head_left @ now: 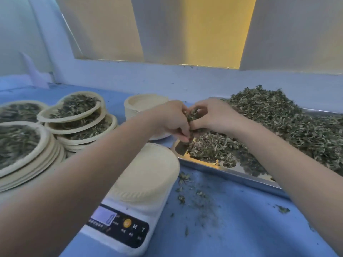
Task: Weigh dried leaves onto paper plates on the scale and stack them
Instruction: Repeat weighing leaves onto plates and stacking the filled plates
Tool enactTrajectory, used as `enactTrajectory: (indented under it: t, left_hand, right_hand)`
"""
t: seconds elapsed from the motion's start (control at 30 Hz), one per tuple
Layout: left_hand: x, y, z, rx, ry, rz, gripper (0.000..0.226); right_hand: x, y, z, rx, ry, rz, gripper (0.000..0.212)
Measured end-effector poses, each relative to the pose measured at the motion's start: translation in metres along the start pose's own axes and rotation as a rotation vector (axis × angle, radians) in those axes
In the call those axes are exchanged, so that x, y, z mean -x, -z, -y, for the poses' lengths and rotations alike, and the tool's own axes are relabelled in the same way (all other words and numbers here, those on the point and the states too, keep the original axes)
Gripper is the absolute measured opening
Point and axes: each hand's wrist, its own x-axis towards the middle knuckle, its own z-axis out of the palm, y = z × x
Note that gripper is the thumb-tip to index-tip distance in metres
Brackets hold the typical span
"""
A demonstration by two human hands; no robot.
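Both hands gathering leaves over the tray's near-left corner.

I see the left hand (169,119) and right hand (210,115) curled together around a clump of dried leaves (193,114) above the metal tray (213,166); an empty paper plate (148,175) sits on the scale (128,225), filled stacks (79,117) left.

Head-worn view, down over table (241,219)
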Motion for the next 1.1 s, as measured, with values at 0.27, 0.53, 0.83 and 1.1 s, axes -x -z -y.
enactTrajectory:
  t: [0.27,0.53,0.83,1.1]
  left_hand:
    - [0.07,0.068,0.027,-0.299,0.245,0.136,0.041]
    - [0.054,0.058,0.035,-0.216,0.085,-0.054,0.027]
    - [0.024,0.03,0.029,-0.239,0.012,-0.046,0.028]
    - [0.01,0.025,0.031,-0.254,0.009,-0.019,0.026]
  right_hand:
    - [0.001,-0.043,0.046,0.053,0.101,0.425,0.036]
    - [0.001,-0.043,0.035,0.163,0.101,0.271,0.029]
    - [0.003,-0.032,0.013,0.237,0.074,0.204,0.005]
    - [0.003,-0.033,0.003,0.209,0.071,0.209,0.015]
